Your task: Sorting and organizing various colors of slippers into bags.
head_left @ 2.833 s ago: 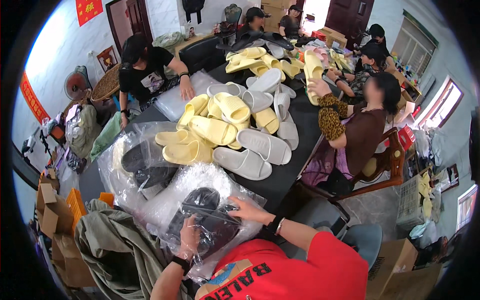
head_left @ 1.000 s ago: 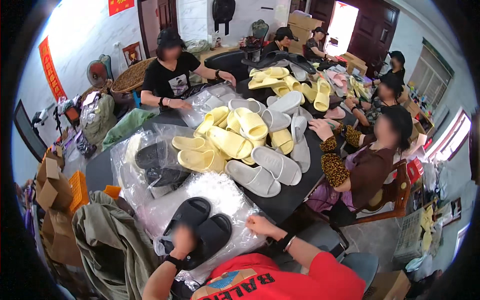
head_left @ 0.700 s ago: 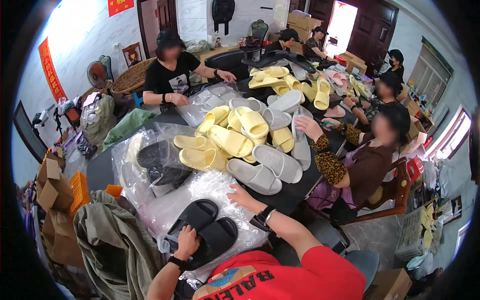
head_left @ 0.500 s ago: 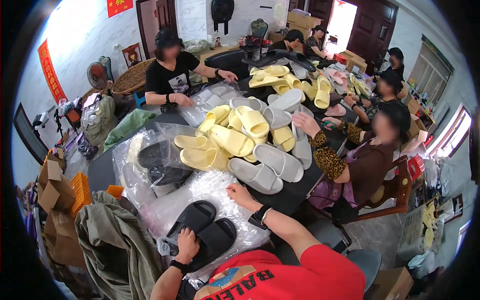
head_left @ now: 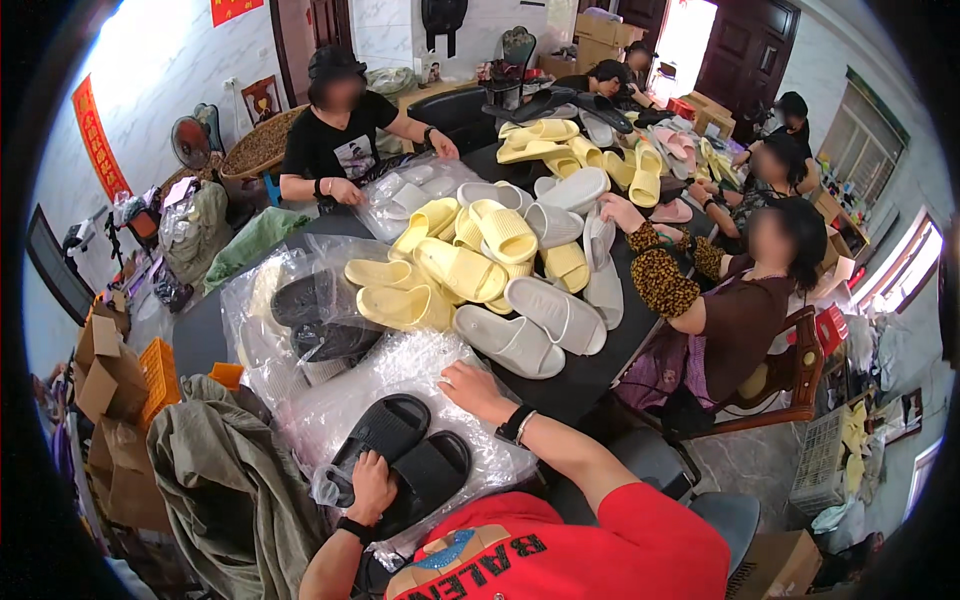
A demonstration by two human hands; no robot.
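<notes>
A pair of black slippers (head_left: 432, 470) lies side by side on a stack of clear plastic bags (head_left: 415, 360) in front of me. My left hand (head_left: 371, 487) grips the left slipper near its heel, fingers bent over the footbed. Beside that wrist shows a small translucent loop (head_left: 325, 486). My right hand (head_left: 474, 391) rests on the bags just beyond the slippers, its fingers loosely stretched over the plastic with no slipper in them. Nearest to it are a grey pair of slippers (head_left: 510, 342) and a heap of yellow slippers (head_left: 458, 268).
Bagged black slippers (head_left: 325, 318) lie left on the dark table (head_left: 205, 335). Across from me a person (head_left: 338, 135) holds a bag of grey slippers (head_left: 420, 185). At right another person (head_left: 755, 285) touches a grey slipper. An olive cloth (head_left: 225, 490) drapes at near left.
My right hand has shifted slightly left and its fingers have spread over the bags. The person at right now reaches a grey slipper. The person opposite has lifted the bag's edge.
</notes>
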